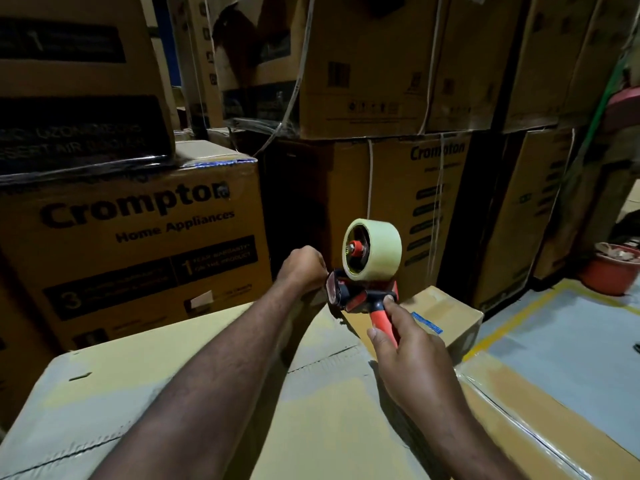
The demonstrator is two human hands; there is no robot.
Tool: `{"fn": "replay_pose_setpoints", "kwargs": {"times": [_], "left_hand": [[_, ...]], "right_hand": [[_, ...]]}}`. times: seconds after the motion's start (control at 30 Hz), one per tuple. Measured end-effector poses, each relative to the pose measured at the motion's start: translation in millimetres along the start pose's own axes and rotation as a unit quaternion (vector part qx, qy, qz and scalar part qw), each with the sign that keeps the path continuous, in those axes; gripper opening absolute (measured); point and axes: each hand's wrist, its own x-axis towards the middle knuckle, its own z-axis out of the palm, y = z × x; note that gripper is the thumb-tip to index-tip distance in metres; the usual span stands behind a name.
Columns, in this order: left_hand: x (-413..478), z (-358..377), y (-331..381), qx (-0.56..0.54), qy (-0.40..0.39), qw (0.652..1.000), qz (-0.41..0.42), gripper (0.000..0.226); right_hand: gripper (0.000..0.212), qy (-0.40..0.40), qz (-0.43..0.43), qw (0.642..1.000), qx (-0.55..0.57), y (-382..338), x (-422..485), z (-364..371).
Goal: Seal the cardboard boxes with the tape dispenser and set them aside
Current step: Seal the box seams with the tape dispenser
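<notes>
Your right hand (407,344) is wrapped around the orange handle of the tape dispenser (367,271), and your left hand (304,268), curled shut just beyond its mouth at the far edge of the cardboard box (311,403), probably pins the tape end, though I cannot tell. Keep that end anchored and draw the dispenser back along the flap seam with steady pressure. The dispenser's long axis runs from your right palm away toward your left fingers, mouth leading, roll on top.

Dim storeroom, yellow-lined grey floor (568,344)
</notes>
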Motion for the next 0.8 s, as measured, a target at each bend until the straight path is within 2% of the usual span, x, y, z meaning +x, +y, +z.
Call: {"fn": "replay_pose_setpoints", "kwargs": {"times": [0.17, 0.5, 0.7, 0.8], "left_hand": [[12, 8, -10, -0.011, 0.023, 1.0, 0.009, 0.006], [26, 21, -39, -0.073, 0.059, 0.993, -0.074, 0.017], [30, 23, -45, -0.1, 0.022, 0.989, -0.108, 0.01], [34, 24, -46, -0.084, -0.025, 0.988, -0.125, 0.014]], "right_hand": [[0.056, -0.002, 0.013, 1.0, -0.017, -10, 9, 7], [0.054, -0.01, 0.013, 0.998, -0.054, -19, 17, 16], [0.055, -0.02, 0.022, 0.998, -0.051, -18, 19, 16], [0.056, -0.029, 0.029, 0.998, -0.054, -18, 20, 15]]}}
